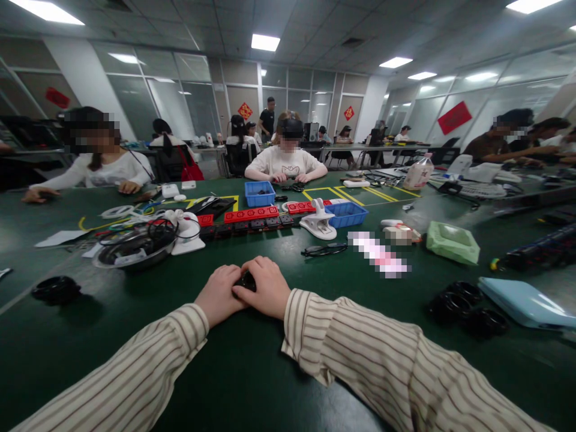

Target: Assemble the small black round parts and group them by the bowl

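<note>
Small black part (246, 281): sits on the green counter (252, 372) straight ahead of me, near the front edge, and is mostly covered. I cannot tell its shape.

My left hand (220, 297) and right hand (265, 288) are pressed together over it. The fingers of both are curled and grasp the part between them, and both hands rest on the counter. Striped sleeves cover both of my forearms.

Just beyond the hands, a pair of dark-framed glasses (324, 249) lies flat. Behind the glasses stands a white clip-like stand (318, 223), with a blue bin (345, 213) just beside it on the right. A row of red and black power strips (251, 214) runs to the left of the stand.

Further left, a dark bowl (135, 247) holds coiled cables. Near the left edge a black ring-shaped item (56, 289) lies well apart from the hands.

To the right are a green tray (452, 241), a cluster of black rings (468, 306) and a light blue case (526, 303).

Across the counter a person in a white shirt (287, 159) is seated, both hands on the surface. A second blue bin (260, 193) stands near them.
</note>
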Demonstrator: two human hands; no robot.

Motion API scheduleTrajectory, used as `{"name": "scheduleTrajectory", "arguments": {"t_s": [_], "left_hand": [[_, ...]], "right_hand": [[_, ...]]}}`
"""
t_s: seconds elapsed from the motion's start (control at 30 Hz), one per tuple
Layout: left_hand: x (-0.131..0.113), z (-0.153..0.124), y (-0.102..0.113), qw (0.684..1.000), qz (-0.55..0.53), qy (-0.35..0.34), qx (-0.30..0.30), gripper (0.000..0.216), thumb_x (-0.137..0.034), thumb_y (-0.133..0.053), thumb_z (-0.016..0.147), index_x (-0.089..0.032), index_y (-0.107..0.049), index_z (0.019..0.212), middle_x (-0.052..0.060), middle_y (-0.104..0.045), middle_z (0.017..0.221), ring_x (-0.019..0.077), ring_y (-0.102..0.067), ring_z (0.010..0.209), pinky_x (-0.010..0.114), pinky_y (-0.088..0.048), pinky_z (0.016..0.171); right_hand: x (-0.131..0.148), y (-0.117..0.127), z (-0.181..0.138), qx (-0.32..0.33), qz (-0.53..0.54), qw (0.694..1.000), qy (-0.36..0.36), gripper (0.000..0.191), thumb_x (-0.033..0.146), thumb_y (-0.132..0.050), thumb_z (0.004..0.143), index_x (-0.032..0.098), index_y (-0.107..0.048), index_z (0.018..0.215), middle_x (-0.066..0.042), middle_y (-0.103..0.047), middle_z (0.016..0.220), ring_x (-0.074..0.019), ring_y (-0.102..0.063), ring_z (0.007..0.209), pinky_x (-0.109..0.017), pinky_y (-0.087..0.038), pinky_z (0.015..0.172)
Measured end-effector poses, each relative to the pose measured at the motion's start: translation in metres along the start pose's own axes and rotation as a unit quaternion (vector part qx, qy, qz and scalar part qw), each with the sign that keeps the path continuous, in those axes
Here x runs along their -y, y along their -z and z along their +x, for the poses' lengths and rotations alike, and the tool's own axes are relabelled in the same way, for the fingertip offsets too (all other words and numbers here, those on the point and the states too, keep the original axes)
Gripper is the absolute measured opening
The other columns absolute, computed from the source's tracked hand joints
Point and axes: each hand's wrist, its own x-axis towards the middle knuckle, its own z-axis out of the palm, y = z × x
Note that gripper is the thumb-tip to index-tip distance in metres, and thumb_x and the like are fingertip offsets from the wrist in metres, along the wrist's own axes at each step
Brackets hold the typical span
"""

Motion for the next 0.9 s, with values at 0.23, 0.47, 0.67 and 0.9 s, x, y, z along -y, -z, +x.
{"name": "scheduleTrajectory", "arguments": {"t_s": [0.23,0.47,0.67,0.9], "left_hand": [[0.010,0.000,-0.003,0.987,-0.152,-0.048,0.037,0.032,-0.026,-0.057,0.063,-0.017,-0.054,0.094,0.007,-0.055,0.100,0.0246,-0.050,0.097,0.038,-0.041,0.088],[0.015,0.000,-0.008,0.990,-0.133,-0.034,0.015,0.047,-0.030,-0.058,0.061,-0.015,-0.048,0.104,0.010,-0.054,0.105,0.0271,-0.049,0.102,0.042,-0.038,0.091],[-0.003,-0.004,-0.002,1.000,0.003,0.015,-0.014,0.047,-0.039,-0.062,0.060,-0.016,-0.049,0.100,0.007,-0.056,0.094,0.0269,-0.051,0.095,0.050,-0.026,0.098],[-0.001,-0.003,-0.003,1.000,-0.005,0.017,-0.001,0.032,-0.031,-0.059,0.062,-0.016,-0.056,0.090,0.007,-0.057,0.085,0.0254,-0.054,0.087,0.045,-0.036,0.090]], "right_hand": [[0.001,0.005,-0.001,-0.005,0.085,0.993,0.083,0.032,0.015,-0.053,0.068,0.016,-0.048,0.099,-0.005,-0.052,0.098,-0.0170,-0.046,0.095,-0.032,-0.036,0.087],[0.004,0.008,-0.002,-0.013,0.062,0.995,0.079,0.046,0.020,-0.057,0.067,0.016,-0.044,0.110,-0.007,-0.048,0.111,-0.0197,-0.042,0.105,-0.035,-0.032,0.092],[0.003,0.005,-0.001,-0.016,0.025,0.999,0.012,0.041,0.043,-0.062,0.068,0.017,-0.049,0.098,-0.005,-0.049,0.096,-0.0197,-0.045,0.094,-0.035,-0.035,0.082],[0.000,0.002,0.001,-0.002,0.035,0.999,0.029,0.023,0.032,-0.061,0.071,0.018,-0.052,0.088,-0.003,-0.050,0.091,-0.0170,-0.045,0.091,-0.032,-0.036,0.082]]}}
